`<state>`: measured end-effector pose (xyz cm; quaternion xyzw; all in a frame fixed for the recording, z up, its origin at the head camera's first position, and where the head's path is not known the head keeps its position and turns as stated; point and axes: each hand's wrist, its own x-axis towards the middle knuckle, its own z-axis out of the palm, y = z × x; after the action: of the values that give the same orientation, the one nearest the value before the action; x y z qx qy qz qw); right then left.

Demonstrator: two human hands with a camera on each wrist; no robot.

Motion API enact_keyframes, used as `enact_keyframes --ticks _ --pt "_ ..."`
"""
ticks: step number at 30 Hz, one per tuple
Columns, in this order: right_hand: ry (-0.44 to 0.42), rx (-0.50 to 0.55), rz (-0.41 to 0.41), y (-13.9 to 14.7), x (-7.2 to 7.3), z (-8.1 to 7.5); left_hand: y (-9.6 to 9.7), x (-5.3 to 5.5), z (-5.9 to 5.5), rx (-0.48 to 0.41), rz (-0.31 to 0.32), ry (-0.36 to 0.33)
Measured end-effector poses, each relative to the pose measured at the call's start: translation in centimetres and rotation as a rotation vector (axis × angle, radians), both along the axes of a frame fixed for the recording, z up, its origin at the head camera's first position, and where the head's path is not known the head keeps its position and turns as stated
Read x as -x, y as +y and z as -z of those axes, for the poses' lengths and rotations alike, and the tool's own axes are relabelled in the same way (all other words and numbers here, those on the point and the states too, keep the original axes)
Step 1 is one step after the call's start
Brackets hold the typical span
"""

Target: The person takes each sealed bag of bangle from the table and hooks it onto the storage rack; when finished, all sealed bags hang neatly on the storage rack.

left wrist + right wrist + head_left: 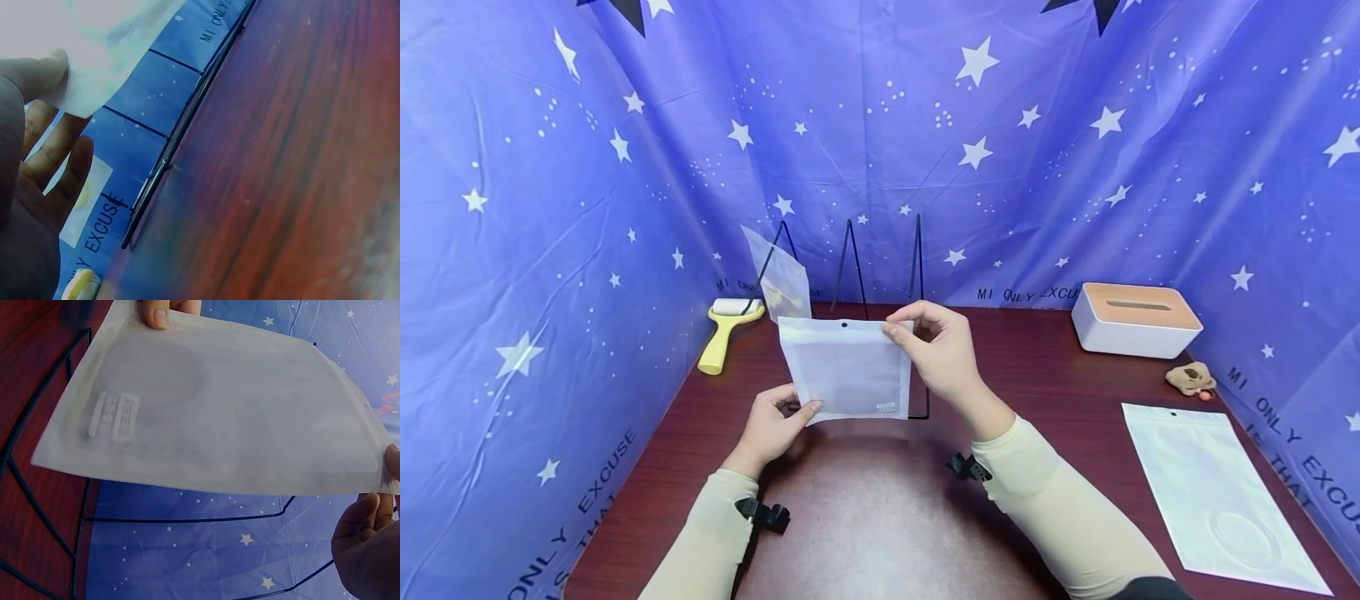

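Observation:
A white zip pouch (850, 367) with a hang hole along its top edge is held up in front of a black wire rack (166, 157). My left hand (771, 423) pinches its lower left corner between thumb and fingers. At the upper right corner my right hand (946, 350) grips the edge. The right wrist view shows small printed labels (125, 417) on the pouch, and a faint round shape inside. Behind, a second translucent pouch (786, 283) leans in the leftmost part of the rack. The held pouch hides much of the rack's lower part.
A yellow-handled lint roller (718, 337) lies left of the rack. To the right are a white tissue box (1131, 329) with a wood-coloured lid, a small brown figure (1189, 379) and a large whitish pouch (1210, 492) lying flat. Blue star-patterned cloth (880, 125) encloses the table.

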<state>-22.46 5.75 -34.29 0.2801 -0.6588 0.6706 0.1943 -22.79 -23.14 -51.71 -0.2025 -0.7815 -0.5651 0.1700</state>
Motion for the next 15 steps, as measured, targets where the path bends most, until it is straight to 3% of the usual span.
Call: enact_keyframes --ticks 6,15 --pt "-0.01 -0.019 -0.006 0.0 0.0 0.2 -0.1 -0.1 -0.3 -0.002 -0.064 -0.023" --pt "0.007 -0.026 -0.047 0.2 1.8 2.5 0.3 -1.6 -3.2 -0.089 -0.023 -0.032"
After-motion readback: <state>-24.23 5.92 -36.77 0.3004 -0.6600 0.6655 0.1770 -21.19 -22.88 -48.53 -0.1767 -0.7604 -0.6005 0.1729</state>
